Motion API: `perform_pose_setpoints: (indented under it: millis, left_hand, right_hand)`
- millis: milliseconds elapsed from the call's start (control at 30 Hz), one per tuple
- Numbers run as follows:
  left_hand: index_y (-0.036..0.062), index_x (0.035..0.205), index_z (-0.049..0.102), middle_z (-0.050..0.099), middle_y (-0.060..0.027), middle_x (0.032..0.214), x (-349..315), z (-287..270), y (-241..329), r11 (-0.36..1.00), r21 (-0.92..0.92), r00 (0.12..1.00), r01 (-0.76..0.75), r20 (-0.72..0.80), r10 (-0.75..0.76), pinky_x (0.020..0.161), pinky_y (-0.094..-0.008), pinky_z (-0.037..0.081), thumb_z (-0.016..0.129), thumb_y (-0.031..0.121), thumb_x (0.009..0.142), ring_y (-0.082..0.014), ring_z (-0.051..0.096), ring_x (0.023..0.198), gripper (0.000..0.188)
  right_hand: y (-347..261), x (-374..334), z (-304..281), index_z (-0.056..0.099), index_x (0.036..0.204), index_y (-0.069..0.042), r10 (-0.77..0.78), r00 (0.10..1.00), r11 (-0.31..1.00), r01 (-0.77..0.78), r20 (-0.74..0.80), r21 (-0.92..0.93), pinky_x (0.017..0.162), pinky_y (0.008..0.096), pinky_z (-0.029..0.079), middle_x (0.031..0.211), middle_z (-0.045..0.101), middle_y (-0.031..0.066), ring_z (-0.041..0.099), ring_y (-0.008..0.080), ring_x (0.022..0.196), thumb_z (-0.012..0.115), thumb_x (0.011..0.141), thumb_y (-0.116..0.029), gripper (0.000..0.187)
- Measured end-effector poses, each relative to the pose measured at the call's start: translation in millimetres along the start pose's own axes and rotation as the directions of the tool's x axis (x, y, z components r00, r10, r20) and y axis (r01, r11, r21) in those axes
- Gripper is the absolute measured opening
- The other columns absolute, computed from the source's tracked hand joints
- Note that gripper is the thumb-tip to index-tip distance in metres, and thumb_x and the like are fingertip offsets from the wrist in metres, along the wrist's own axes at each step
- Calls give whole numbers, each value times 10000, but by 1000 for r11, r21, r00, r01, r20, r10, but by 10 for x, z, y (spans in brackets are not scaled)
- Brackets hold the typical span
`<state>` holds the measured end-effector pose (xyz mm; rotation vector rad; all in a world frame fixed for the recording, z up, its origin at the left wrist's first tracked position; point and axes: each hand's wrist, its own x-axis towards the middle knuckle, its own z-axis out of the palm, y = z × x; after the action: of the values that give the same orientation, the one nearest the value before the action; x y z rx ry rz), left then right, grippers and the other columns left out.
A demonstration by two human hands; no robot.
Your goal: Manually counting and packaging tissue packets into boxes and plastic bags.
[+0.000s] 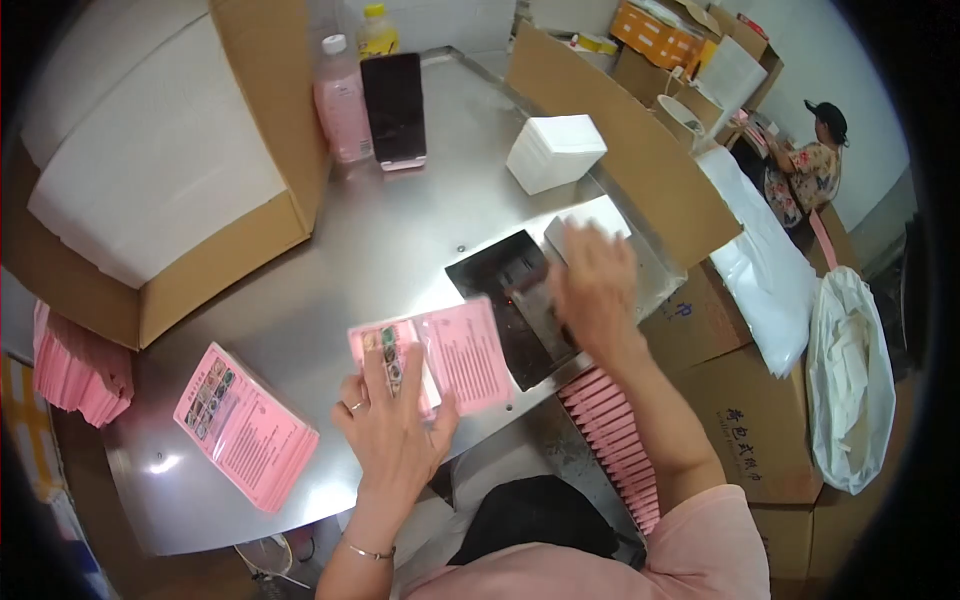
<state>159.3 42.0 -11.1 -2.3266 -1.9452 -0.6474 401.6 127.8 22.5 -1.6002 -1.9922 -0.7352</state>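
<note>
My left hand (pixel 393 420) grips a pink printed wrapper (pixel 465 350), fingers over its left part and thumb along the lower edge. A white strip shows beside those fingers; what it is I cannot make out. My right hand (pixel 598 290), smeared by motion, is over the right edge of a dark rectangular recess (pixel 500 270) in the metal table. Just beyond it lies a white folded-paper stack (pixel 600 215), partly covered by the fingers. Whether that hand holds anything is unclear. Left of my left hand lies a pile of pink printed wrappers (pixel 245 430).
A white block (pixel 556 153) stands farther back on the metal table (pixel 400 230). A phone (pixel 394 108) leans on a stand by a pink bottle (pixel 343 100). Cardboard boxes flank both sides. Pink packets (pixel 615 440) stand in a row below the edge. Another person (pixel 805 170) sits far right.
</note>
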Motion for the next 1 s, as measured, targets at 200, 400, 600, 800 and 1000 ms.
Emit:
perform_pose_setpoints:
  millis: [200,400,600,800,1000]
  left_hand:
    - [126,1201,638,537,-184,1210,101,53,51,998,33,997,-52,-50,54,791,-465,353,741,521,760,-349,496,980,600]
    - [70,1109,643,567,-147,1102,117,36,128,983,-38,982,-179,47,180,738,-475,416,731,380,773,-326,543,977,466]
    - [69,1261,605,559,-142,1021,65,132,-32,873,-419,950,-248,70,304,695,-452,446,729,243,736,-309,556,913,567]
    - [58,1480,395,513,-160,999,65,24,98,898,-346,947,-273,66,313,794,-417,407,800,300,686,-327,526,943,924]
    - [64,1461,444,547,-120,941,0,-249,-84,916,-376,969,-139,140,204,766,-431,424,776,187,772,-312,564,887,775]
  right_hand:
    - [581,-204,447,661,924,-22,168,975,980,-182,145,84,837,484,410,913,559,130,539,309,933,667,873,-181,167]
    - [609,-169,412,679,1067,-22,186,981,960,-192,46,205,801,443,451,927,591,145,557,316,943,628,867,-53,209]
    - [-278,-543,47,625,1207,10,-283,954,793,289,-95,537,1035,523,457,1201,620,191,602,365,1143,592,826,-2,383]
    - [-688,-538,217,641,1104,14,-399,917,709,323,-21,627,1021,672,374,1009,571,168,593,346,910,651,819,-137,323]
    - [-354,-445,644,582,1030,-37,-250,880,865,14,405,502,1050,659,333,976,676,185,654,366,989,624,870,-174,215]
